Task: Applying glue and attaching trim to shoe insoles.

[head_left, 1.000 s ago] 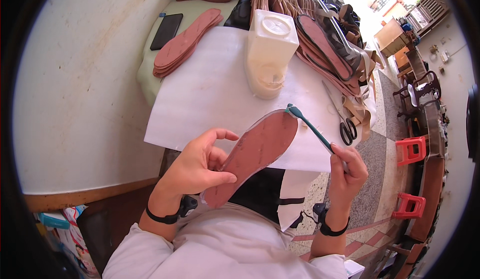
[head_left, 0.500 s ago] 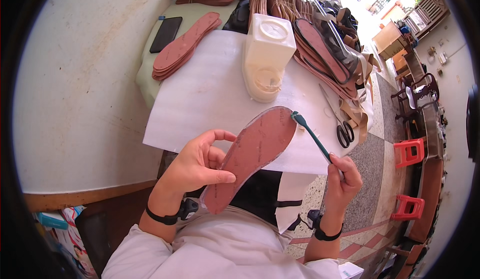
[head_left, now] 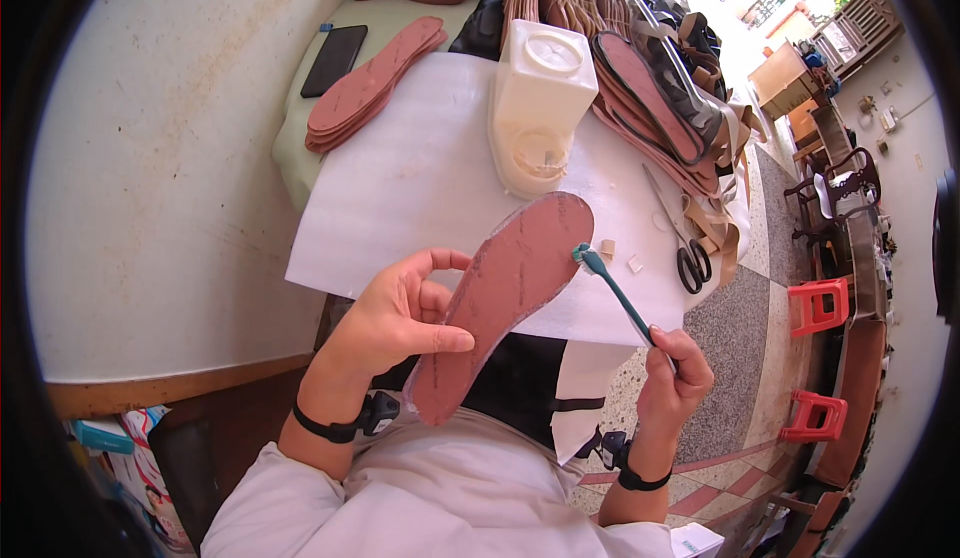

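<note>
My left hand [head_left: 405, 313] grips a reddish-brown insole [head_left: 510, 288] by its narrower middle, thumb on top and fingers along the edge and beneath. A wet-looking, pale line runs along the insole's rim. Between the fingers of my right hand [head_left: 675, 373] is the dark green handle of a toothbrush-like brush [head_left: 622, 298]. Its whitish-smeared head meets the right edge of the insole, near the broad end. Beyond the insole stands a cream plastic container [head_left: 545, 98] with a low round opening, its lip crusted.
White sheeting [head_left: 400, 178] covers the table. Stacked insoles [head_left: 370, 88] and a black phone [head_left: 334, 61] lie at the left, with more insoles [head_left: 650, 98] and straps at the right. Black-handled scissors [head_left: 690, 263] rest near the right edge. Red stools [head_left: 818, 306] stand on the floor.
The brush head has slid from the insole's far tip down along its right edge. My right hand has come slightly nearer and left; the insole has tilted a little.
</note>
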A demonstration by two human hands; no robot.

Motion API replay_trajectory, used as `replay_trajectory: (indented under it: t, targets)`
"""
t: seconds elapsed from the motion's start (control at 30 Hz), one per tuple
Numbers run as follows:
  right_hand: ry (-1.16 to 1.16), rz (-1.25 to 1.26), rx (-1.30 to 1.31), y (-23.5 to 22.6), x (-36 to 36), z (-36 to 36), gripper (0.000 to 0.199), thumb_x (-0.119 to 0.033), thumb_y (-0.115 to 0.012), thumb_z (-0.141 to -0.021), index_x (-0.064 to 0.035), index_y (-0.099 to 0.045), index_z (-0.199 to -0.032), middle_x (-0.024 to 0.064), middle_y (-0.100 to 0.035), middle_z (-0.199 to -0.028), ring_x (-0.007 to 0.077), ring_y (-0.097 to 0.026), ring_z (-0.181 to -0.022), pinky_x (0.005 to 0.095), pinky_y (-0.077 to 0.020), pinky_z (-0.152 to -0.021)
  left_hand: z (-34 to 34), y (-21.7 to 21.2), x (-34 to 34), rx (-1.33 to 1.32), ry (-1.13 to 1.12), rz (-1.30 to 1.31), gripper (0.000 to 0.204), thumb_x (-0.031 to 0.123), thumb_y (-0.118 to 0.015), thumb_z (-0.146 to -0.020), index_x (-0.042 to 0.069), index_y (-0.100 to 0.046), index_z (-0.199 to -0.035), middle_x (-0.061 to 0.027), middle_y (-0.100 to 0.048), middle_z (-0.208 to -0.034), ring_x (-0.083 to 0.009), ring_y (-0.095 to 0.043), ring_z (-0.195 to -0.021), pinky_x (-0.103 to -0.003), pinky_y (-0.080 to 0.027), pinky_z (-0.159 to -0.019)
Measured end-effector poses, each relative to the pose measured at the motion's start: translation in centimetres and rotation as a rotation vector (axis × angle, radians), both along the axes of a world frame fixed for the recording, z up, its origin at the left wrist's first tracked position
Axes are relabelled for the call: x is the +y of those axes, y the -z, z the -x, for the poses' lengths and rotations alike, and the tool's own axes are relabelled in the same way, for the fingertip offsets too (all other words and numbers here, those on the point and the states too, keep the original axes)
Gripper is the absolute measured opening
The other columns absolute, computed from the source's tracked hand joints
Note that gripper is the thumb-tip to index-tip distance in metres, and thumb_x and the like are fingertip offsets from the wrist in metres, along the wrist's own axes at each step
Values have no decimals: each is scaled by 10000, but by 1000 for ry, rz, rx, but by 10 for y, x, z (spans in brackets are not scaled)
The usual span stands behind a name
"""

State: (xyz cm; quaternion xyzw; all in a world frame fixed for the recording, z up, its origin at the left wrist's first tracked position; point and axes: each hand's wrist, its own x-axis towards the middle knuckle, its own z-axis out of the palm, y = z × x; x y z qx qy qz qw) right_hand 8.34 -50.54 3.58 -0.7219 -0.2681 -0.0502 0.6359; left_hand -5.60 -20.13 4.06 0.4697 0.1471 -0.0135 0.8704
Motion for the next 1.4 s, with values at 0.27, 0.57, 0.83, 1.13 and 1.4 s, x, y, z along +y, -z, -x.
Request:
replay_trajectory:
  t: [0.27, 0.57, 0.83, 1.13, 1.4]
  targets:
    - [3, -34, -51, 2, -3, 5, 178, 100, -703, -872, 33, -752, -1029, 31, -626, -775, 85, -518, -693, 231, -359, -619, -4, 1, -1, 22, -27, -80, 762, -46, -844, -799, -82, -436, -1442, -109, -769, -945, -124, -740, -834, -261, -578, -771]
    - [-44, 96, -140, -6, -2, 5, 225, 126, -691, -843, 15, -761, -1026, 33, -601, -749, 94, -501, -651, 238, -342, -582, -2, 6, 1, 1, -5, -18, 773, -64, -837, -794, -83, -425, -1448, -136, -772, -985, -141, -747, -862, -265, -586, -790]
    - [85, 27, -167, 2, 0, -5, 219, 139, -686, -857, 20, -758, -1026, 30, -606, -755, 70, -494, -661, 230, -331, -578, 4, 6, 5, -87, 96, 275, 815, -102, -824, -798, -89, -375, -1478, -166, -772, -1044, -158, -751, -901, -285, -595, -825]
    - [85, 153, -200, -15, 14, -26, 162, 88, -669, -923, 37, -756, -1051, 13, -621, -776, 53, -490, -649, 204, -331, -577, 13, -5, 8, 65, 57, -59, 808, -64, -835, -783, -71, -407, -1469, -144, -772, -997, -140, -743, -869, -272, -580, -780]
    - [-63, 353, -362, -64, 81, -76, 150, 48, -700, -904, 28, -765, -1037, 105, -720, -819, 139, -646, -651, 267, -492, -612, 24, -7, 16, 122, -20, -217, 774, -33, -843, -777, -60, -442, -1439, -117, -761, -928, -110, -719, -798, -251, -554, -701]
